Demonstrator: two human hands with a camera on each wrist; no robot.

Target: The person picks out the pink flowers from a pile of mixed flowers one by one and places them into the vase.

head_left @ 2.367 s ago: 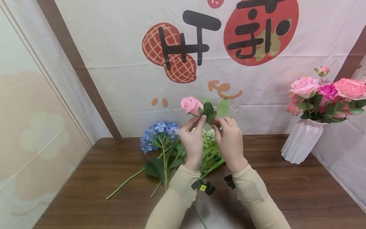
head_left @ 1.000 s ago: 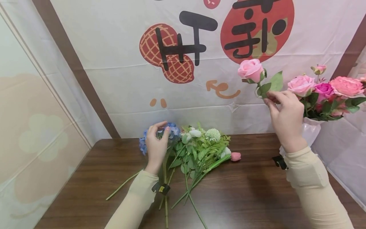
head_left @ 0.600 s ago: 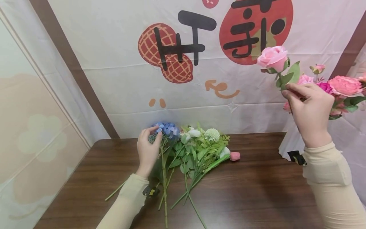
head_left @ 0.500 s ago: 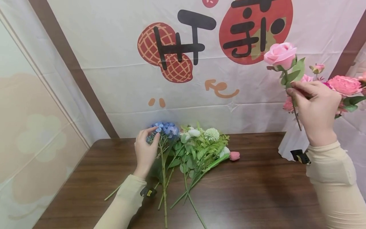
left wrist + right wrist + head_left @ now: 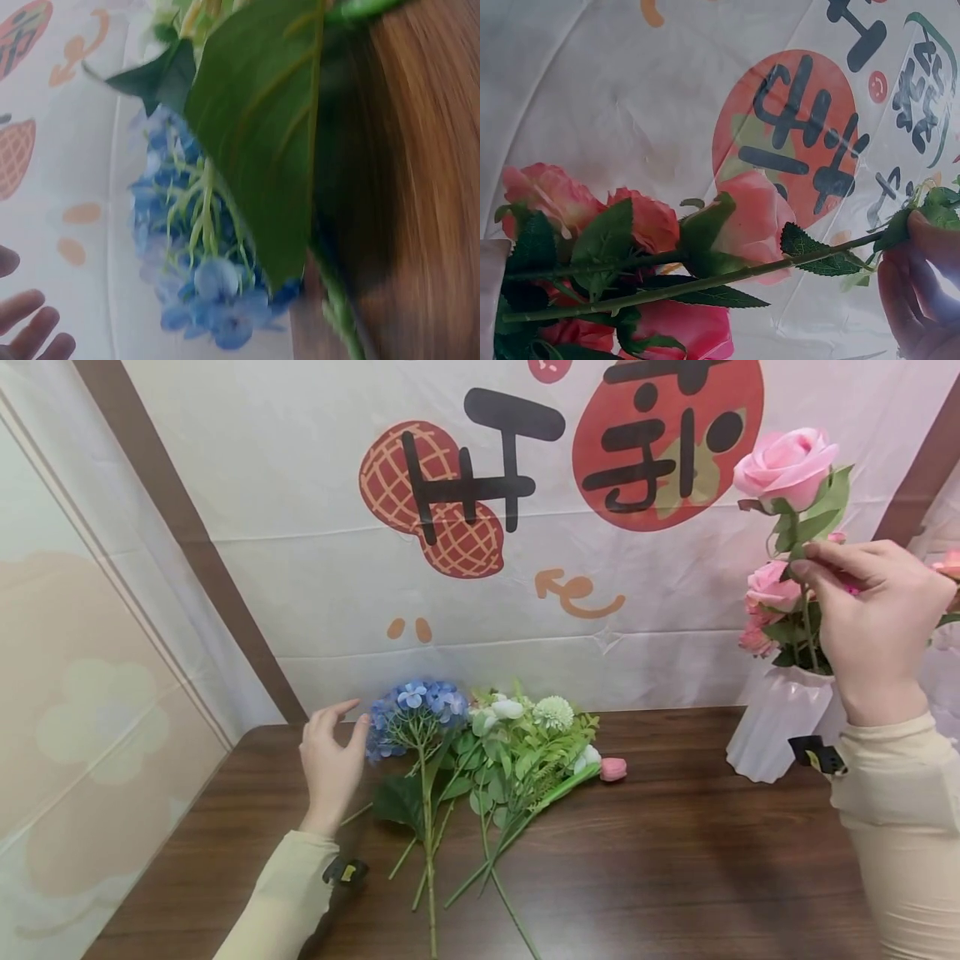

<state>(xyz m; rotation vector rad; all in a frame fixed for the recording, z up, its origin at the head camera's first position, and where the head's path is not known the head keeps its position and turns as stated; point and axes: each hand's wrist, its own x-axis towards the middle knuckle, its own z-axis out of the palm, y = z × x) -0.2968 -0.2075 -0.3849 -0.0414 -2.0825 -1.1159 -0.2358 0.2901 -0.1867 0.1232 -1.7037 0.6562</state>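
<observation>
My right hand (image 5: 881, 618) pinches the stem of a pink rose (image 5: 787, 468) just under its leaves, above the white vase (image 5: 776, 727). In the right wrist view the rose's stem (image 5: 705, 283) runs from my fingertips to the vase's mouth, its lower end hidden there. Pink and coral flowers (image 5: 772, 585) fill the vase, partly covered by my hand. At left, my left hand (image 5: 330, 768) hovers with loosely bent fingers beside a blue hydrangea (image 5: 412, 697), holding nothing. The left wrist view shows the hydrangea's large green leaf (image 5: 262, 135) up close.
White blooms, a pale green pompom flower (image 5: 553, 713) and a pink tulip (image 5: 612, 769) lie with crossed green stems on the brown wooden table (image 5: 637, 877). Behind hangs a white printed cloth (image 5: 322, 585).
The rose, held in both hands earlier, went to my right hand alone, moving right and up over the vase. My left hand let go and moved left past the hydrangea.
</observation>
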